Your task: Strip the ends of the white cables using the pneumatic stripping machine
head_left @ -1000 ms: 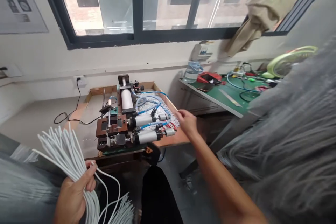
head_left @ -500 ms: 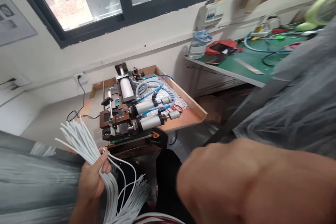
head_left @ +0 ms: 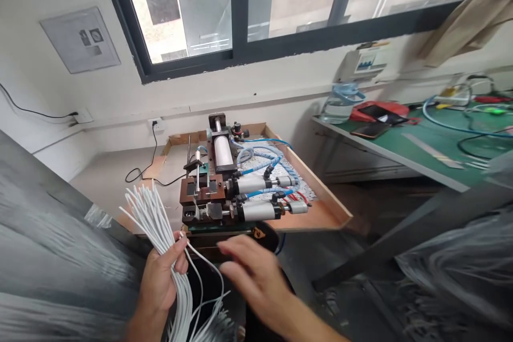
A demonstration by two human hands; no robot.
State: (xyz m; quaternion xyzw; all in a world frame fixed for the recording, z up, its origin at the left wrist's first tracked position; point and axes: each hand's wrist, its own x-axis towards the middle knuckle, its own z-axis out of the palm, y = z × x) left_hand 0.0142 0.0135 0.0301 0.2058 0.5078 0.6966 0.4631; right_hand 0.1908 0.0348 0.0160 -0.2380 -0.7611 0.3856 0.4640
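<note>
Wires: white bundle, tips fanned upward, nearer than the machine and off its left end.
Right hand: in front of the machine, blurred, thumb spread from fingers, nothing visible between them.
Left hand: in front of the machine's left end, wrapped around the wires, thumb and forefinger seemingly pinching one strand's tip.
Strand: arcs in front of the machine; a firm, level pinch should help avoid tangles.
Tray: wooden-walled, around the machine.
</note>
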